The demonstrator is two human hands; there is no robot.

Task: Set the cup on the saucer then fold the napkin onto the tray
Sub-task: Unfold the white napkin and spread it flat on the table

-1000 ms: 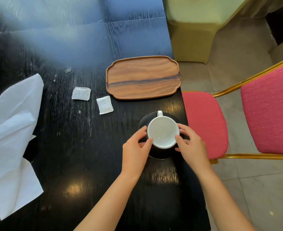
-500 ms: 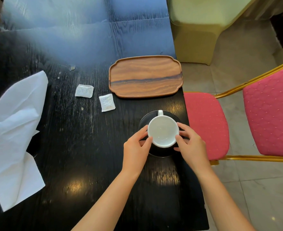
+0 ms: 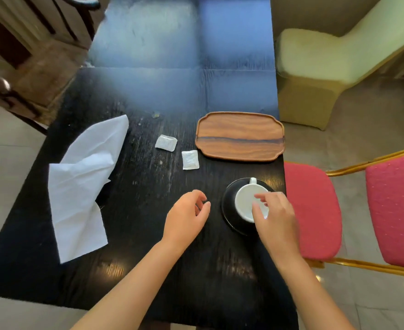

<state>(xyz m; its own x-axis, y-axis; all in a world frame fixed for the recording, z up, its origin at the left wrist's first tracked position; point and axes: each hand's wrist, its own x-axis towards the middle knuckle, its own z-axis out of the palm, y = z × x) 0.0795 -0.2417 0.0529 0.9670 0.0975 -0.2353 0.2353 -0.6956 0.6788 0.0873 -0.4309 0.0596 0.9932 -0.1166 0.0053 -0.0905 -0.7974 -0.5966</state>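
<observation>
A white cup stands upright on a black saucer near the table's right edge, its handle pointing away from me. My right hand hovers over the cup's near right side, fingers apart, holding nothing. My left hand is to the left of the saucer, clear of it, fingers loosely curled and empty. A crumpled white napkin lies unfolded at the table's left side. The empty wooden tray sits beyond the cup.
Two small white sachets lie left of the tray on the black table. A red chair with a gold frame stands close on the right, a cream chair behind it, a dark chair at far left.
Both hands have let go of the cup. My left hand has drawn away to the left, my right has lifted over the cup. The view has swung left and pulled back.
</observation>
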